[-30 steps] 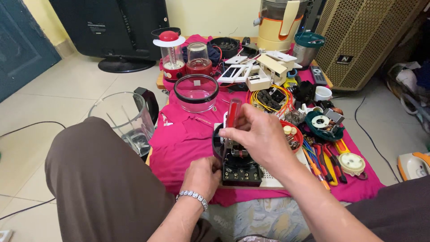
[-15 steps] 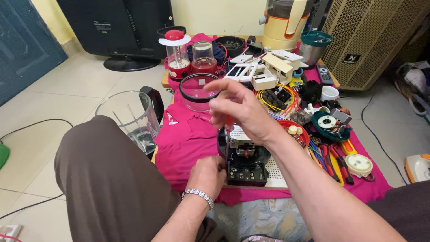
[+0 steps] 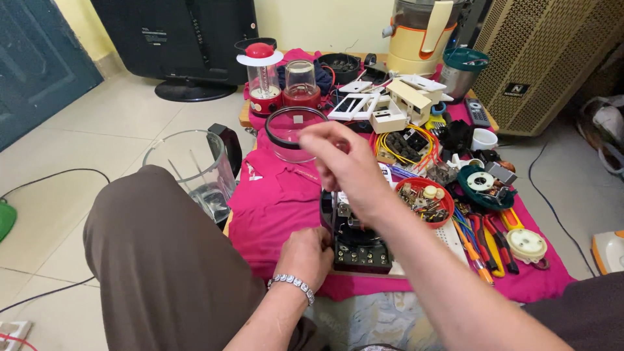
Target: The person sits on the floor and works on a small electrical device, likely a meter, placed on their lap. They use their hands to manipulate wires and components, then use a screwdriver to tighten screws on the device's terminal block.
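The left hand (image 3: 312, 253) rests at the 9 o'clock edge of a black motor block (image 3: 357, 244), fingers curled against its side and touching it; whether they truly clamp it cannot be told. The block sits on a magenta cloth (image 3: 273, 208) spread over the low desk (image 3: 244, 120), just in front of the person's knee.

The right hand (image 3: 344, 162) hangs above the block, blurred, fingers bunched loosely together toward 9 o'clock; nothing can be made out in it, and how far it is closed cannot be told.

At 3 o'clock of the block, just beside it, a red bowl (image 3: 426, 201) holds a heap of small metal parts and a pale knob. At 12 o'clock a clear round jar with a black rim (image 3: 292, 133) stands open, looking empty. Beyond it a small red-based cup (image 3: 301, 84) and a red-capped clear grinder jar (image 3: 263, 75) stand side by side. At 9 o'clock, off the cloth, a large clear blender jug (image 3: 192, 169) with a black handle sits by the knee, its blades visible at the bottom. At 4 o'clock lie pliers with coloured handles (image 3: 484, 237).
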